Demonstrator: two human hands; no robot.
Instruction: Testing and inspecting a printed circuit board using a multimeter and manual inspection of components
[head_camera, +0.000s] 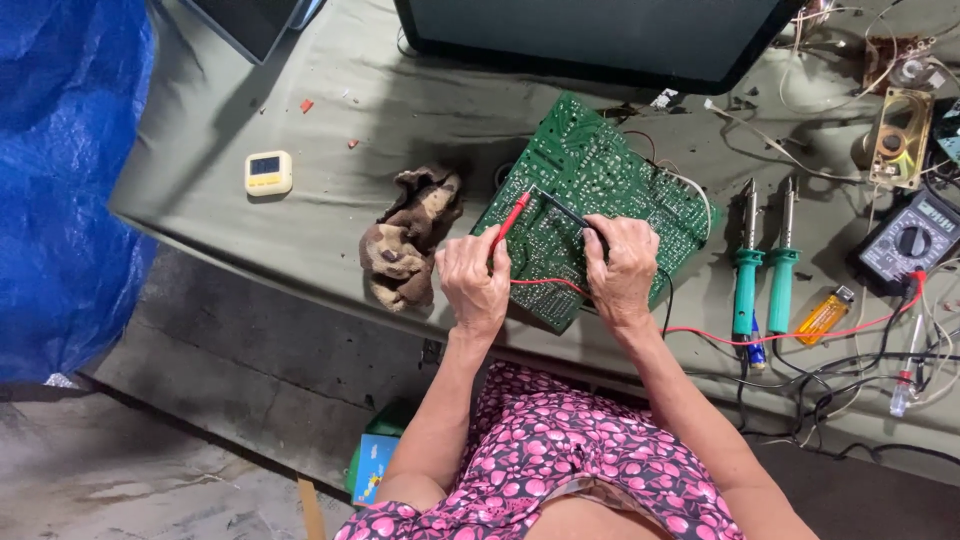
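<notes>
Left hand (473, 280) pinching red probe (513, 216), right hand (622, 268) gripping black probe (562, 210); both tips on green circuit board (590, 170); probing seemingly underway, multimeter (910, 240) beyond right grip.

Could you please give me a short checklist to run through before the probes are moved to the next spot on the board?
1. Left hand grips red probe: ok.
2. Right hand grips black probe: ok.
3. Both tips on the circuit board: ok.
4. Red lead reaches the meter: ok.
5. Meter dial setting: cannot tell.
6. Soldering irons lie off the board: ok.
</notes>
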